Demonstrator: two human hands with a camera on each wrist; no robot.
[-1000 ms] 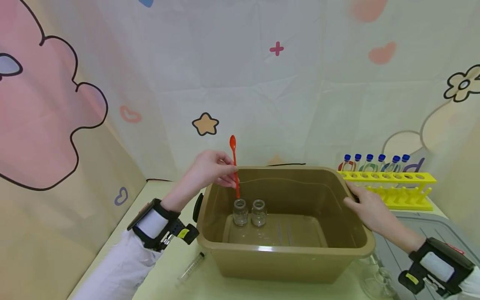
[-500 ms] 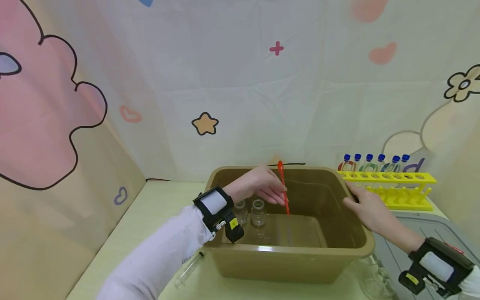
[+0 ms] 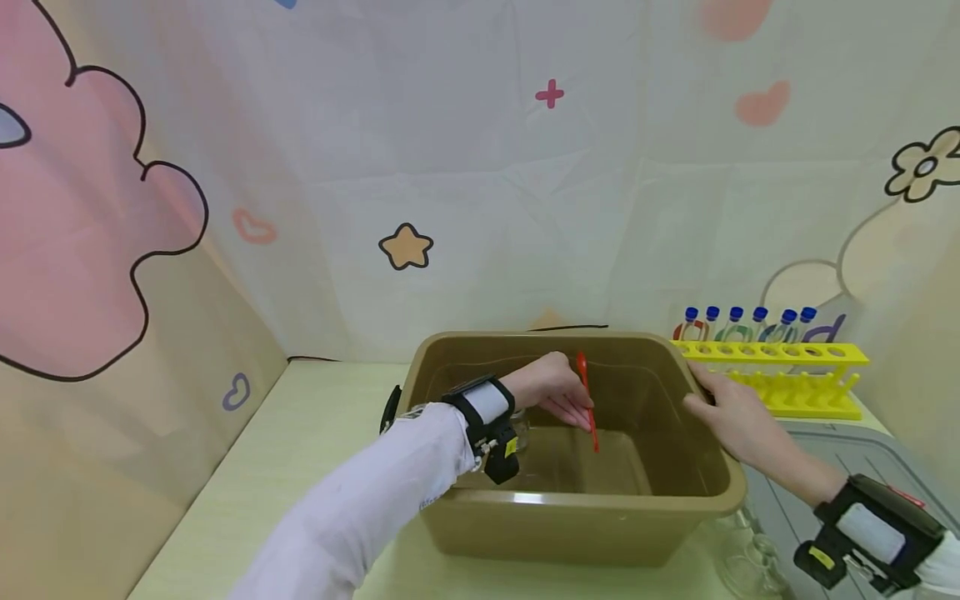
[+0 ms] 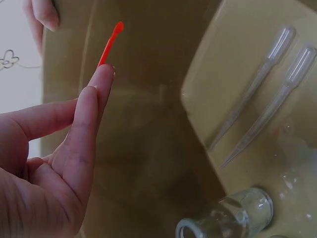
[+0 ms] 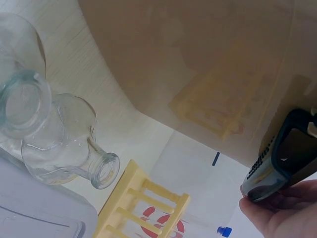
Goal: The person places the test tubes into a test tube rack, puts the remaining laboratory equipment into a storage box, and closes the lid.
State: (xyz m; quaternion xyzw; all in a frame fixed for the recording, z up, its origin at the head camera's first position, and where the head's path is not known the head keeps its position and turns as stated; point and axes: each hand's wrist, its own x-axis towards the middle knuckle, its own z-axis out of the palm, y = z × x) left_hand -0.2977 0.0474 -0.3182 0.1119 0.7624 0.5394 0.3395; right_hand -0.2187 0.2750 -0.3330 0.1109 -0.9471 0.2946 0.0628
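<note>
Inside the brown plastic bin [image 3: 570, 503], my left hand [image 3: 555, 387] pinches a slim red plastic spoon [image 3: 582, 368] between thumb and fingertips. The spoon stands nearly upright, bowl end up, its lower tip pointing at the bin floor. Two clear plastic pipettes lie on that floor in the left wrist view; one pipette [image 4: 272, 106] is beside the other. A small glass jar [image 4: 247, 213] stands near them; in the head view my left wrist mostly covers the jars. My right hand [image 3: 731, 412] grips the bin's black handle [image 5: 282, 158] at the right end.
Behind the right end stands a yellow test tube rack [image 3: 772, 355] with several blue-capped tubes [image 3: 736, 314]. A grey lid [image 3: 832, 450] lies on the right of the table. Glass flasks [image 5: 62, 134] stand between it and the bin. A printed cloth [image 3: 480, 208] hangs behind.
My left hand has carried the red spoon from the bin's left rear rim rightward and down into the bin. My sleeve now hides the syringe on the table. The right hand has stayed put.
</note>
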